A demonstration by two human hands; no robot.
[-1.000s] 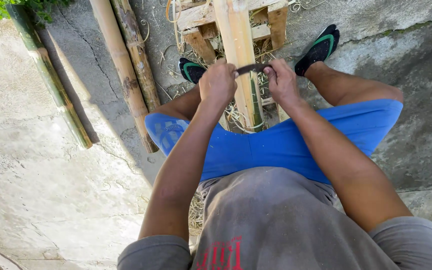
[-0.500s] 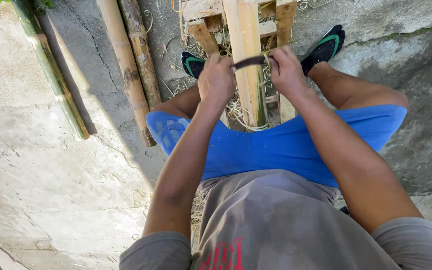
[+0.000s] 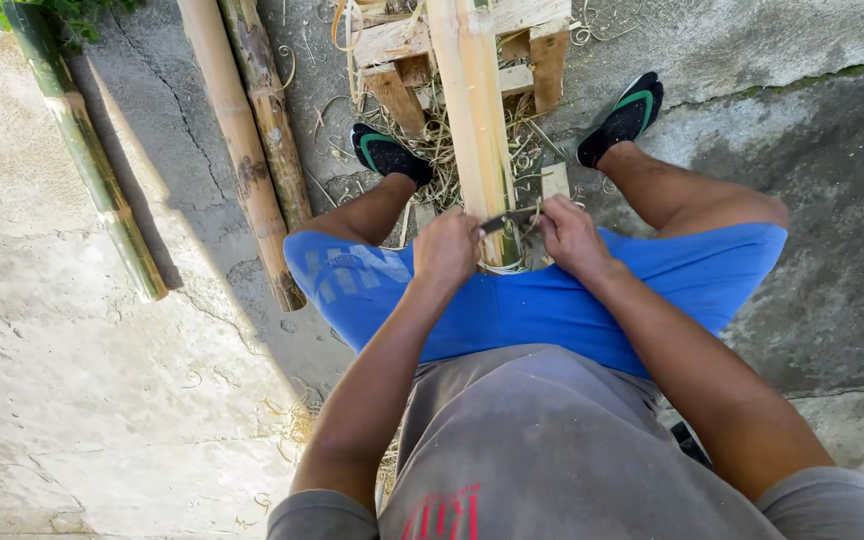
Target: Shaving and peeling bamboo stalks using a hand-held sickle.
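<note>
Because the pale bamboo pole (image 3: 474,130) lies propped on a wooden frame (image 3: 422,50) and runs back between the seated person's knees, the left hand (image 3: 447,250) and right hand (image 3: 572,238) each clamp one end of a dark two-handled blade (image 3: 508,219) laid crosswise on it.

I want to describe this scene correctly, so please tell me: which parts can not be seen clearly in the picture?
All in the head view:
- Blade tool: its handles are hidden inside the left hand and right hand.
- Pale bamboo pole: top cut off by the upper edge; near end hidden behind the hands.
- Wooden frame: cut off by the upper edge.
- Green bamboo pole: far end cut off at the top.
</note>
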